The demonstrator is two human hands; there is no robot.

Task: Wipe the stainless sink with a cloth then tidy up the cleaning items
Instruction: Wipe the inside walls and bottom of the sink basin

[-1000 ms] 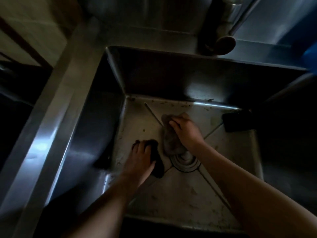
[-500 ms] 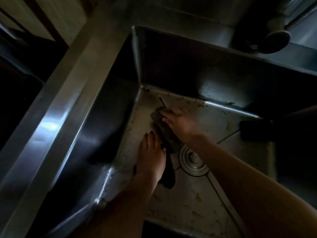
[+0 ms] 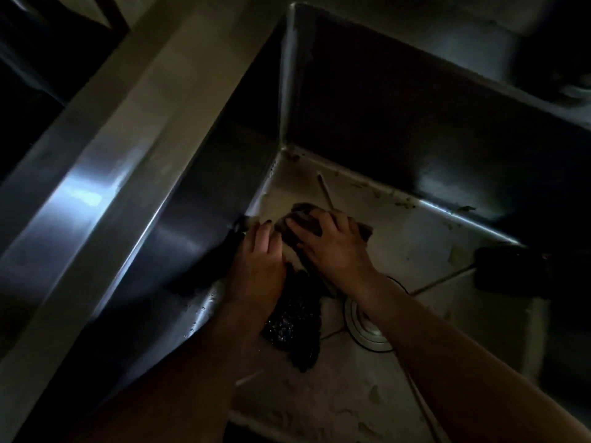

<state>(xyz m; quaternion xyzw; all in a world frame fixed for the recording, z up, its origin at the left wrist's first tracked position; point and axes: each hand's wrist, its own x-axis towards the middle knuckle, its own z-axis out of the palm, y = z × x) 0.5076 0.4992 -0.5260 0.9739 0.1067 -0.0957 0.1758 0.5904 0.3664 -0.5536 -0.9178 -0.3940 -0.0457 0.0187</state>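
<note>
Mid-wipe: right grip (image 3: 332,247) presses cloth (image 3: 302,210) open-fingered, left grip (image 3: 259,263) flat on scourer (image 3: 297,327); sink (image 3: 415,244) floor flecked, tidying not begun.

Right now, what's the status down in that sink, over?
Right hand pressing cloth on sink floor. Left hand resting on dark scrubber. Dark block lying at right; scraps along back.

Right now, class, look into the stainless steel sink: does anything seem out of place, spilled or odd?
Yes. Greenish food scraps cling along the back edge of the stainless steel sink's floor, and a thin pale stick lies loose near the back left corner, just beyond the dark grey cloth. Both are litter not yet wiped away.
</note>
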